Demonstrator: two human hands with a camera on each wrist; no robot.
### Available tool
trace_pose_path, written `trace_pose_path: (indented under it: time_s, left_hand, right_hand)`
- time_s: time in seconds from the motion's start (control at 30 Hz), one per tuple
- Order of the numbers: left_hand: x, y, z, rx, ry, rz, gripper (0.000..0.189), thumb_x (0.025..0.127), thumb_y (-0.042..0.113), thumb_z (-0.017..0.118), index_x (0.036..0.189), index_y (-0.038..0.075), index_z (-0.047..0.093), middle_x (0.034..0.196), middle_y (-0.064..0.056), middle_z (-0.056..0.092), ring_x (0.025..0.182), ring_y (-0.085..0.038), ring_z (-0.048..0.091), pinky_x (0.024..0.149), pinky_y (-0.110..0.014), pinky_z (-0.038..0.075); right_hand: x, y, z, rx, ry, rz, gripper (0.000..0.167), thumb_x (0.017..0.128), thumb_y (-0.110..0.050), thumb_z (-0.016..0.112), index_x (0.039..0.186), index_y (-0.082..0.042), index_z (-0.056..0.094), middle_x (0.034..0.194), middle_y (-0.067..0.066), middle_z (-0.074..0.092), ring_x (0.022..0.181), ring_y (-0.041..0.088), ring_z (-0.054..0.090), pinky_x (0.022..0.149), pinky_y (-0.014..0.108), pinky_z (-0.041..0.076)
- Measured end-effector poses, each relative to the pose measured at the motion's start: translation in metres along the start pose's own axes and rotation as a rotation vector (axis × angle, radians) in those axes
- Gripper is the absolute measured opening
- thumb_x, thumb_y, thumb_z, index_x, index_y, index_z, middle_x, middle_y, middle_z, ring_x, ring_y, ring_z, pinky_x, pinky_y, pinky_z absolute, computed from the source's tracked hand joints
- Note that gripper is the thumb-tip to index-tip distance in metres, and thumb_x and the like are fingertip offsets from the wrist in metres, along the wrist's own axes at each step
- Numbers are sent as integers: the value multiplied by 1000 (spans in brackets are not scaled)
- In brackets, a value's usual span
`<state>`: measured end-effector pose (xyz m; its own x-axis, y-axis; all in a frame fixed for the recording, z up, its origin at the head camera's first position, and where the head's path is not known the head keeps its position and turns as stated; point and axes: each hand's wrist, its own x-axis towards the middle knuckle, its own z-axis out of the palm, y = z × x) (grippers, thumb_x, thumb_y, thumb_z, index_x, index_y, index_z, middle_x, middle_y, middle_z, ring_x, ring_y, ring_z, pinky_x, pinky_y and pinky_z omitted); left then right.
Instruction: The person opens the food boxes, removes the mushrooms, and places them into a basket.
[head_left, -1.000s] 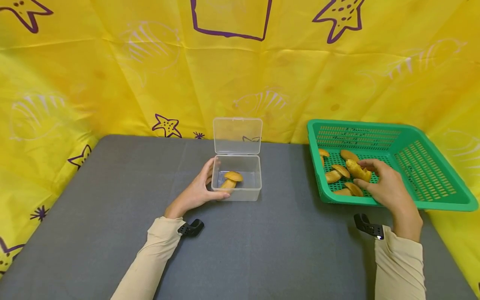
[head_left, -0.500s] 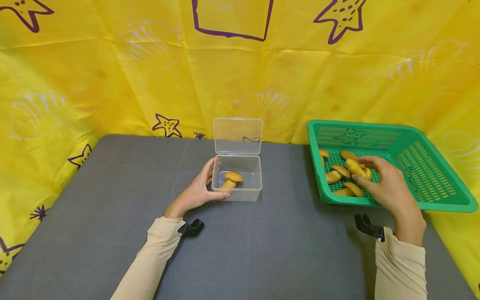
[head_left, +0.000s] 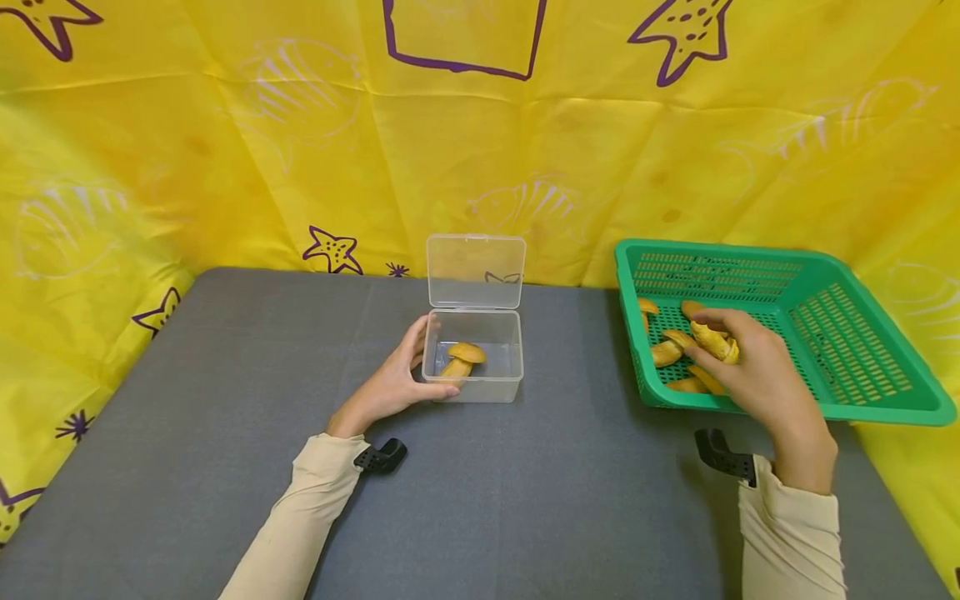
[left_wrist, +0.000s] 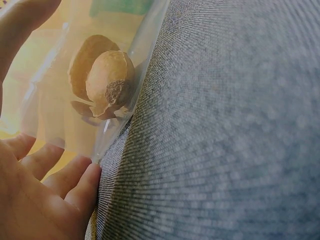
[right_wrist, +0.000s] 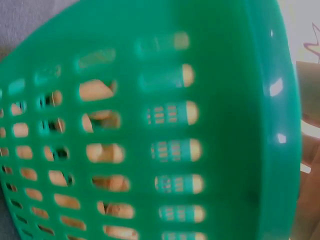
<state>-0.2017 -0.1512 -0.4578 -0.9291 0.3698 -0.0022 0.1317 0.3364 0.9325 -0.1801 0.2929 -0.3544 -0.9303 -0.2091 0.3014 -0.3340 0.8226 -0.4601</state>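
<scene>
My left hand (head_left: 393, 379) holds the near left corner of a clear plastic box (head_left: 504, 390), its thumb along the front wall and its fingers at the left side. Inside the box lies one brown-capped mushroom (head_left: 467, 354); the left wrist view shows its stem end (left_wrist: 118, 92) through the wall. Over the green basket (head_left: 885, 411), my right hand (head_left: 761, 371) pinches a yellowish mushroom (head_left: 716, 342) between thumb and fingers. Several other mushrooms lie at the basket's left end, among them one mushroom (head_left: 666, 353) beside my thumb. The basket's wall (right_wrist: 225, 125) mostly blocks the right wrist view.
The box's hinged lid (head_left: 477, 271) stands upright at its back. A grey cloth-covered table (head_left: 570, 483) lies under everything. Behind it hangs a yellow printed curtain (head_left: 570, 142). A black strap mount (head_left: 382, 456) sticks out from each wrist.
My right hand has shifted a little left and closed its fingers on the yellowish mushroom, which has moved slightly. The left hand and the box have stayed in place.
</scene>
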Motion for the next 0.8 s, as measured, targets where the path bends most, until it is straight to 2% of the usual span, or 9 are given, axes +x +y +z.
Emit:
trace_pose_path:
  time_s: [0.27,0.5,0.7,0.8]
  left_hand:
    - [0,1,-1,2,-2,-10,115,79,25,86,159,23,5,167,-4,15,151,-31,23,120,-55,24]
    - [0,0,-1,-1,-2,0,113,79,24,86,159,26,6,167,-5,15,151,-31,24,119,-55,25]
    - [0,0,-1,-6,5,7,112,78,22,86,159,23,8,166,-7,16,151,-32,25,119,-56,25]
    - [-1,0,-1,1,1,-3,113,78,24,86,159,23,7,166,-6,16,150,-32,26,119,-56,26]
  right_hand:
    - [0,-15,0,9,-39,-27,38,92,-7,69,127,2,58,135,27,56,117,45,53,94,61,40]
    - [-1,-33,3,21,-15,-71,37,91,-9,72,125,0,60,132,28,57,123,47,50,96,62,39]
    - [1,-50,13,3,5,-157,38,87,-5,75,122,-3,62,116,14,64,107,32,59,86,47,43]
    - [0,-58,18,6,-13,-172,37,87,-6,75,122,-5,62,116,11,66,108,29,61,87,44,45]
